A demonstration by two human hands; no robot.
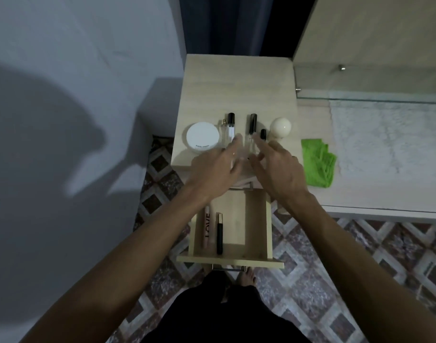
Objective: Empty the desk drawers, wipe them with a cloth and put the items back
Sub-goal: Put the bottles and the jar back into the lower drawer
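In the open drawer (239,219), pulled out toward the person at 6 o'clock of the desk top (236,85), two slim items lie side by side along its left half: a pink tube (206,226) printed with dark letters and a black pen-like stick (220,233). The right half of the drawer floor shows bare wood, which suggests the drawer is partway through being emptied or refilled; I cannot tell which.

At 12 o'clock of the drawer, both hands reach over the front edge of the desk top. The left hand (217,164) has its fingers extended and slightly spread, holding nothing I can make out. The right hand (278,164) has loosely bent fingers near a clear vial (251,144); blur hides whether they pinch it.

Laid in a row just beyond the fingers, probably to keep them sorted and within reach, are one white round jar (203,136), four small bottles with dark or metal tops, and one cream ball-topped container (281,127).

At 3 o'clock of the hands, one green cloth (317,164) rests folded, near a white fluffy mat (385,137).
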